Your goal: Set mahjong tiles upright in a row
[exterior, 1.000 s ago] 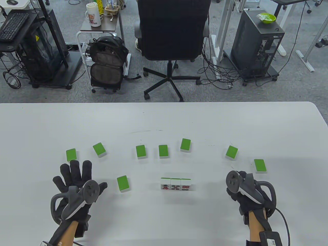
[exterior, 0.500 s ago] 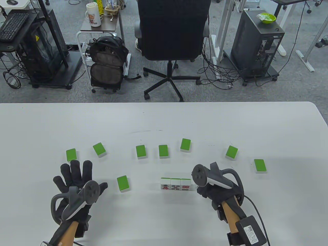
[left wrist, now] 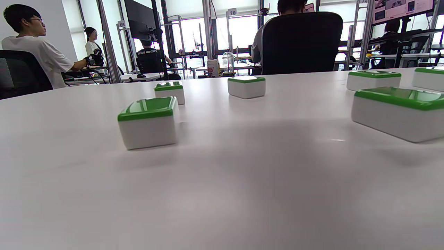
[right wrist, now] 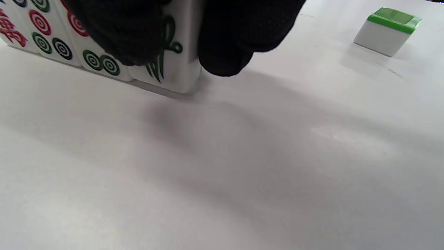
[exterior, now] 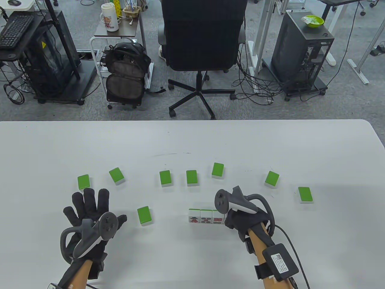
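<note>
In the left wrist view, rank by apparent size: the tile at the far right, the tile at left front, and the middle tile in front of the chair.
1. Far-right tile, looks largest.
2. Left-front tile.
3. Middle tile, smallest.
The order likely reflects nearness to the camera, not true size.

A black office chair (exterior: 201, 39), backpack (exterior: 126, 75) and 2 computer towers (exterior: 303, 51) stand beyond the table (exterior: 192, 138).

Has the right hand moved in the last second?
Yes. The right hand has moved left across the table, from near the lying tile to the right end of the upright tile row.
</note>
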Demonstrator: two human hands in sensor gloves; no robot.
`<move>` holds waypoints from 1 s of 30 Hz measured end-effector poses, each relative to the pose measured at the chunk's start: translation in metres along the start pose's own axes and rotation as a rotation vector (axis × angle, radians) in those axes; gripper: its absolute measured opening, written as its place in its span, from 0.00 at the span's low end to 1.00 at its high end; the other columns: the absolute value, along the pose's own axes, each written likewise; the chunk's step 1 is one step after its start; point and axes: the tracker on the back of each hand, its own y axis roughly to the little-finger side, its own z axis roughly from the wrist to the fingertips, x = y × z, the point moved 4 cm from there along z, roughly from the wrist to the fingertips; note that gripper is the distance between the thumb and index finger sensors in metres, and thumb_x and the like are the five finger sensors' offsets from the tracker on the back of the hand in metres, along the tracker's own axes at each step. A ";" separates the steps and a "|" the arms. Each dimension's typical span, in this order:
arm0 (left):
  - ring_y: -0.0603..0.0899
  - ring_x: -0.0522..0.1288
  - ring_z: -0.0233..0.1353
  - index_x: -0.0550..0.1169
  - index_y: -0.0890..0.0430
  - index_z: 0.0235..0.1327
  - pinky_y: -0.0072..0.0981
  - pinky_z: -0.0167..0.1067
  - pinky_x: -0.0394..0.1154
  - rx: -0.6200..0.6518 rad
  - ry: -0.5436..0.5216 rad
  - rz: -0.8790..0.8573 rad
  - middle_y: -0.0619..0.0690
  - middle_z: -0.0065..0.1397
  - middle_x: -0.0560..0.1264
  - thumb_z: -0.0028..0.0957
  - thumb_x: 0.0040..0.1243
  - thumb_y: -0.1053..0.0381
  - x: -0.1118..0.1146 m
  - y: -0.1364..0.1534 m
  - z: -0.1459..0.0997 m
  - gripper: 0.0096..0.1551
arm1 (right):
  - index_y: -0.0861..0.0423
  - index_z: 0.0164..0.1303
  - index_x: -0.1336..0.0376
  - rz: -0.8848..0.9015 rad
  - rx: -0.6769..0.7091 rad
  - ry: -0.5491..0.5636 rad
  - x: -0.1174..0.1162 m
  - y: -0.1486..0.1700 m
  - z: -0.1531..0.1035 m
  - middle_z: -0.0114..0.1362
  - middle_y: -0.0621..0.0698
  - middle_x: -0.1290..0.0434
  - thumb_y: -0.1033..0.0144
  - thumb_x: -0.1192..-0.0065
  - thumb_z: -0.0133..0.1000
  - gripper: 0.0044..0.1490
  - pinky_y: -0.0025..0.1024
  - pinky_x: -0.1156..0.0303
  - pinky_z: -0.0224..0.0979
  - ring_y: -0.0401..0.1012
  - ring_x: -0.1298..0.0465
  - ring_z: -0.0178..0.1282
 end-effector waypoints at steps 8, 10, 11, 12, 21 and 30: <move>0.83 0.29 0.81 0.30 0.58 0.86 0.85 0.72 0.35 0.000 0.005 0.005 0.70 0.86 0.26 0.64 0.39 0.23 0.000 -0.001 0.000 0.61 | 0.46 0.79 0.62 0.032 0.029 0.023 -0.001 0.004 -0.004 0.82 0.46 0.40 0.54 0.35 0.56 0.50 0.36 0.26 0.73 0.45 0.25 0.68; 0.83 0.29 0.81 0.30 0.58 0.86 0.85 0.72 0.35 0.000 0.005 0.006 0.70 0.86 0.26 0.64 0.39 0.23 0.000 -0.001 0.000 0.61 | 0.47 0.80 0.64 0.040 0.039 0.036 0.001 0.007 -0.010 0.84 0.49 0.42 0.51 0.36 0.55 0.53 0.36 0.27 0.73 0.46 0.26 0.70; 0.83 0.29 0.81 0.30 0.58 0.86 0.85 0.72 0.35 0.000 0.004 0.005 0.70 0.86 0.26 0.64 0.39 0.23 0.000 -0.001 0.000 0.62 | 0.47 0.80 0.65 0.048 0.044 0.042 0.003 0.008 -0.013 0.84 0.50 0.43 0.50 0.36 0.55 0.55 0.37 0.27 0.74 0.46 0.26 0.71; 0.83 0.29 0.81 0.30 0.58 0.86 0.85 0.72 0.35 0.000 0.004 0.006 0.70 0.86 0.26 0.64 0.39 0.23 0.000 -0.001 0.000 0.61 | 0.48 0.81 0.66 0.056 0.048 0.050 0.005 0.011 -0.017 0.85 0.51 0.45 0.49 0.36 0.55 0.56 0.38 0.27 0.74 0.47 0.27 0.72; 0.83 0.29 0.81 0.30 0.58 0.86 0.85 0.72 0.36 -0.002 0.025 0.021 0.70 0.86 0.26 0.64 0.39 0.23 0.002 -0.003 0.000 0.61 | 0.47 0.81 0.71 -0.083 -0.103 0.233 0.004 0.052 -0.062 0.89 0.61 0.56 0.37 0.42 0.52 0.62 0.61 0.40 0.83 0.61 0.40 0.85; 0.84 0.32 0.81 0.31 0.59 0.86 0.83 0.73 0.40 0.142 0.022 0.069 0.72 0.86 0.28 0.65 0.38 0.23 0.002 -0.033 -0.006 0.61 | 0.46 0.81 0.73 -0.090 -0.251 0.304 -0.026 0.092 -0.066 0.88 0.63 0.61 0.32 0.44 0.49 0.64 0.68 0.45 0.82 0.66 0.46 0.87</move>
